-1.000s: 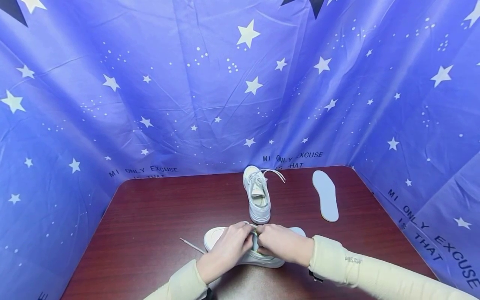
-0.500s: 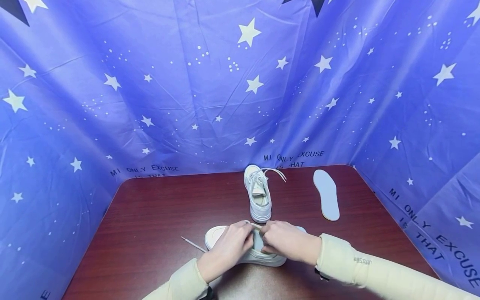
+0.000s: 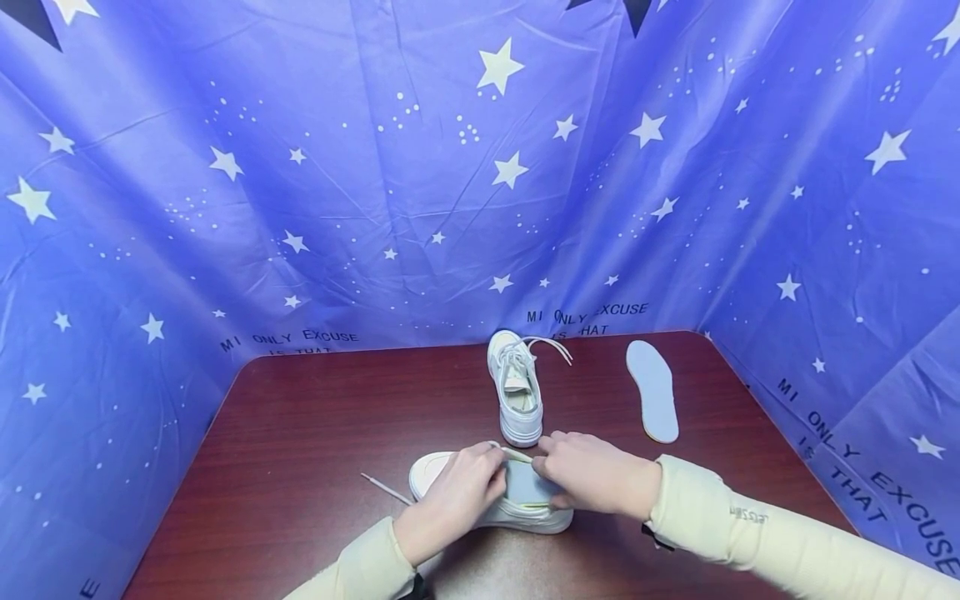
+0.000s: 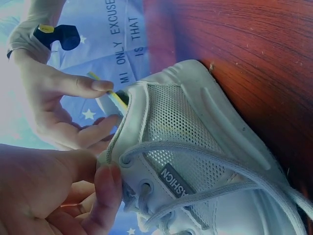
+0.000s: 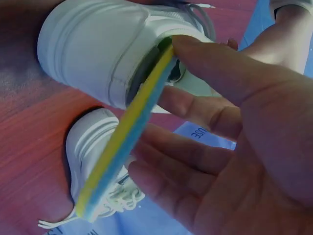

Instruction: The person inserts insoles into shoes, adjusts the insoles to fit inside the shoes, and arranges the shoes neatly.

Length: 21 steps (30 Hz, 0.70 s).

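A white sneaker (image 3: 517, 521) lies crosswise at the front of the table, toe to the left. My left hand (image 3: 457, 492) pinches its upper near the collar, by the lace eyelets in the left wrist view. An insole (image 3: 527, 483), pale blue-grey on top with a yellow layer along its edge, stands partly in the shoe's opening. My right hand (image 3: 596, 473) holds it by its sides at the heel part, thumb on one edge and fingers on the other. The right wrist view shows the insole (image 5: 129, 132) edge-on; its front end is hidden inside the shoe.
A second white sneaker (image 3: 517, 392), its laces trailing right, stands just behind the first. Another insole (image 3: 652, 392) lies flat at the back right of the dark red table (image 3: 337, 417). A blue star-patterned cloth (image 3: 375, 167) surrounds the table.
My right hand has moved to the right, away from the left hand, uncovering more of the insole in the shoe's opening. The left hand and the shoe have stayed put.
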### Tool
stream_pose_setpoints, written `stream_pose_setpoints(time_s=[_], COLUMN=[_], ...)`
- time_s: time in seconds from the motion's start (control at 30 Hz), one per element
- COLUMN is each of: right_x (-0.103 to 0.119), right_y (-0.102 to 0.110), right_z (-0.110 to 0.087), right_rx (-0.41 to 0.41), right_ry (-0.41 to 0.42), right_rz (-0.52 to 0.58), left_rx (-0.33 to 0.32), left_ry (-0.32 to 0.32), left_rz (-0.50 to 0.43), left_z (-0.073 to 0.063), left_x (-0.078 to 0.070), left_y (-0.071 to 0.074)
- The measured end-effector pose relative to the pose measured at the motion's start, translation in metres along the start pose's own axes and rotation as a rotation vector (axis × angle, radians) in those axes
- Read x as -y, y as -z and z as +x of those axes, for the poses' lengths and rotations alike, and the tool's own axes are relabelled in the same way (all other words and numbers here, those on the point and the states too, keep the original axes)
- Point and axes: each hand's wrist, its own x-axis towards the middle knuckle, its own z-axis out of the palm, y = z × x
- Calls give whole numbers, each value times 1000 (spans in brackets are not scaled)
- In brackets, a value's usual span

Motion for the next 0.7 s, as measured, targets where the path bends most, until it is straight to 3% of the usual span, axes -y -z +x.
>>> stream_pose_setpoints(time_s=[0.27,0.5,0.7], right_x=[-1,-1,-3], right_y=[-2,-1,-1], right_z=[-3,-3,-3], right_rx=[3,-34,-67], right_ry=[-19,66,110], right_rz=[30,-29,-13], left_rx=[-6,-9,-7], left_ry=[2,-7,1], left_rz=[-5,-23,-22], left_z=[1,0,0], left_x=[-1,-1,-1], left_y=[-1,-1,-2])
